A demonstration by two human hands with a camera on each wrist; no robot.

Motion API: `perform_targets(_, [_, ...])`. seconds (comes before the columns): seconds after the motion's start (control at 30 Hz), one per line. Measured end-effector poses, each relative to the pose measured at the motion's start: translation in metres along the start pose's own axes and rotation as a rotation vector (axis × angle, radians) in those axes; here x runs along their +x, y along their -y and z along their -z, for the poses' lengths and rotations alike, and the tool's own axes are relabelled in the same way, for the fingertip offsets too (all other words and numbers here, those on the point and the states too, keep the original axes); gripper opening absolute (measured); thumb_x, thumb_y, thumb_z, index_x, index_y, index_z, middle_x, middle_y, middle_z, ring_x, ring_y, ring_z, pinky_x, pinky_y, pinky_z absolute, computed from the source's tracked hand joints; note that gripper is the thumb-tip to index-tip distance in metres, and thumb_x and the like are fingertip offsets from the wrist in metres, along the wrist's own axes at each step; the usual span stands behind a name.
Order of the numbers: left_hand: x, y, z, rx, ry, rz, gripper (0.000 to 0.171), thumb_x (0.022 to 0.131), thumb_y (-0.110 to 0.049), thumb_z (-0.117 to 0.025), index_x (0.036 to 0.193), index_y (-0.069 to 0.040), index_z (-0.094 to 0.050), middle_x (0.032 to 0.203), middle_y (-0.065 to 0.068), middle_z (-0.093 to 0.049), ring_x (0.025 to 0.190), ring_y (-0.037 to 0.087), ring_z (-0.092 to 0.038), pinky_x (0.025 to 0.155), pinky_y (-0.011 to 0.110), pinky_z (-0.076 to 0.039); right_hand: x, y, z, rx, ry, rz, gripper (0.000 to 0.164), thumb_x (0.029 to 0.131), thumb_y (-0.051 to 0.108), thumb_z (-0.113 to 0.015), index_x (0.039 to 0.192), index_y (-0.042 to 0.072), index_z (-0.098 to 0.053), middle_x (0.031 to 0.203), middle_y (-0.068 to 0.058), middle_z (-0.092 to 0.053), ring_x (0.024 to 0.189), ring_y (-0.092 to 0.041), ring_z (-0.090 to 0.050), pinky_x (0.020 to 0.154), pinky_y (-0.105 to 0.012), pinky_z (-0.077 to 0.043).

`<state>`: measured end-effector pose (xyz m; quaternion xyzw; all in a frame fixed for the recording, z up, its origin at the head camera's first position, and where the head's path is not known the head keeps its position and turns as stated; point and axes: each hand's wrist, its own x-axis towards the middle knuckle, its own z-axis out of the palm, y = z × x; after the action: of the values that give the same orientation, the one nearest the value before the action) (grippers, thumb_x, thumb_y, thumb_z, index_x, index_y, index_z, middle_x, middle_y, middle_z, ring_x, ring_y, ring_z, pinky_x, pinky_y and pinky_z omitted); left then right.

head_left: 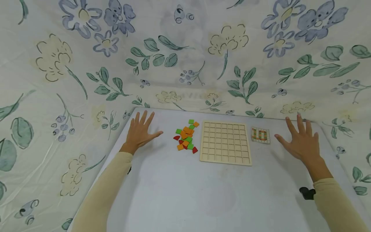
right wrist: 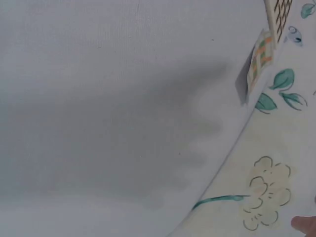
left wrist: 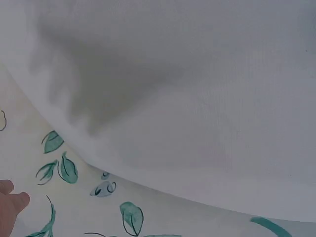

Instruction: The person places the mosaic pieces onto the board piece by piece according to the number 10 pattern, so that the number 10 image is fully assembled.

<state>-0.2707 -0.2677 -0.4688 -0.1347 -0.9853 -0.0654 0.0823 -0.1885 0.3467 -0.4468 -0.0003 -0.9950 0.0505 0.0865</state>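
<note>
With fingers spread, my left hand (head_left: 141, 132) is held over the left part of the white table, left of a loose heap of orange, green and red flat tiles (head_left: 185, 135). My right hand (head_left: 303, 141), fingers also spread, is over the right part, nearest to a small card (head_left: 260, 135) printed with an orange and green pattern. Between heap and card lies a square wooden grid board (head_left: 225, 143). Neither hand holds anything. Only fingertips (left wrist: 11, 203) show in the left wrist view, and one fingertip (right wrist: 303, 224) in the right; shadows of both hands fall on the table there.
The white table (head_left: 185, 196) has its far edge close to a hanging floral cloth (head_left: 191, 61), which also runs along both sides. A dark strap piece (head_left: 307, 193) sits at the right wrist.
</note>
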Motion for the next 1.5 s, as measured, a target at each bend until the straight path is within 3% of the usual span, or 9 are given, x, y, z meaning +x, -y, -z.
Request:
perform_targets(0.1, [0.001,-0.001,0.000,-0.032,-0.009,0.013,0.099,0.082,-0.072,-0.054,0.156,-0.016,-0.021,0.159,0.021,-0.017,0.143,0.047,-0.010,0.110,0.064,-0.015,0.000,0.003,0.002,0.069,0.009,-0.003,0.087,0.093,0.063,-0.042,0.156,0.011,-0.014,0.158,-0.027,-0.005,0.138,-0.055,-0.011,0.098,-0.078,-0.018])
perform_targets(0.2, [0.003,-0.008,-0.002,-0.101,-0.043,0.028,0.079,0.088,-0.055,-0.059,0.148,-0.008,-0.038,0.151,0.021,-0.031,0.137,0.043,-0.030,0.105,0.059,-0.033,0.001,0.017,0.004,0.274,0.072,-0.011,0.073,0.099,0.053,-0.042,0.150,0.002,-0.032,0.148,-0.031,-0.033,0.130,-0.052,-0.034,0.094,-0.069,-0.035])
perform_targets(0.3, [0.009,-0.026,-0.004,-0.188,-0.081,0.020,0.049,0.092,-0.031,-0.064,0.129,0.000,-0.056,0.133,0.019,-0.048,0.114,0.035,-0.052,0.090,0.050,-0.049,0.002,0.037,0.000,0.514,0.171,-0.022,0.053,0.101,0.035,-0.048,0.136,-0.005,-0.050,0.122,-0.030,-0.058,0.106,-0.044,-0.059,0.080,-0.052,-0.051])
perform_targets(0.47, [0.023,-0.066,-0.012,-0.273,-0.048,-0.027,0.026,0.091,-0.015,-0.068,0.113,-0.001,-0.066,0.109,0.011,-0.059,0.091,0.025,-0.059,0.081,0.036,-0.053,0.004,0.063,-0.025,0.686,0.278,-0.039,0.037,0.097,0.017,-0.058,0.123,-0.009,-0.059,0.103,-0.025,-0.066,0.075,-0.026,-0.070,0.064,-0.035,-0.056])
perform_targets(0.63, [0.036,-0.092,-0.028,-0.363,0.049,-0.108,0.025,0.091,-0.011,-0.067,0.113,-0.001,-0.067,0.107,0.010,-0.061,0.093,0.024,-0.059,0.084,0.034,-0.053,0.002,0.076,-0.056,0.661,0.341,-0.110,0.039,0.093,0.019,-0.062,0.120,-0.010,-0.060,0.101,-0.021,-0.067,0.075,-0.022,-0.068,0.066,-0.034,-0.055])
perform_targets(0.8, [0.046,-0.103,-0.041,-0.455,0.148,-0.129,0.027,0.091,-0.007,-0.063,0.117,0.001,-0.064,0.110,0.013,-0.059,0.097,0.025,-0.057,0.089,0.035,-0.051,0.003,0.085,-0.071,0.594,0.285,-0.127,0.037,0.089,0.020,-0.067,0.111,-0.009,-0.065,0.096,-0.017,-0.067,0.086,-0.029,-0.063,0.070,-0.038,-0.052])
perform_targets(1.1, [0.058,-0.118,-0.056,-0.409,0.213,-0.106,0.028,0.092,-0.005,-0.064,0.119,0.000,-0.065,0.113,0.010,-0.060,0.104,0.024,-0.055,0.097,0.035,-0.046,0.001,0.086,-0.075,0.612,0.230,-0.184,0.030,0.081,0.013,-0.075,0.102,-0.008,-0.069,0.085,-0.013,-0.070,0.077,-0.025,-0.064,0.064,-0.031,-0.051])
perform_targets(1.33, [0.066,-0.118,-0.059,-0.384,0.287,-0.126,0.026,0.093,-0.005,-0.061,0.119,-0.001,-0.065,0.121,0.012,-0.063,0.109,0.027,-0.054,0.103,0.038,-0.042,-0.003,0.085,-0.078,0.681,0.265,-0.235,0.035,0.078,0.012,-0.077,0.106,-0.007,-0.070,0.088,-0.012,-0.072,0.078,-0.022,-0.067,0.067,-0.031,-0.053])
perform_targets(1.5, [0.070,-0.120,-0.059,-0.418,0.298,-0.118,0.026,0.092,-0.004,-0.063,0.118,-0.001,-0.065,0.120,0.012,-0.062,0.110,0.027,-0.054,0.103,0.039,-0.042,-0.004,0.085,-0.079,0.677,0.252,-0.268,0.034,0.077,0.013,-0.078,0.105,-0.005,-0.071,0.087,-0.011,-0.072,0.076,-0.021,-0.067,0.066,-0.030,-0.052])
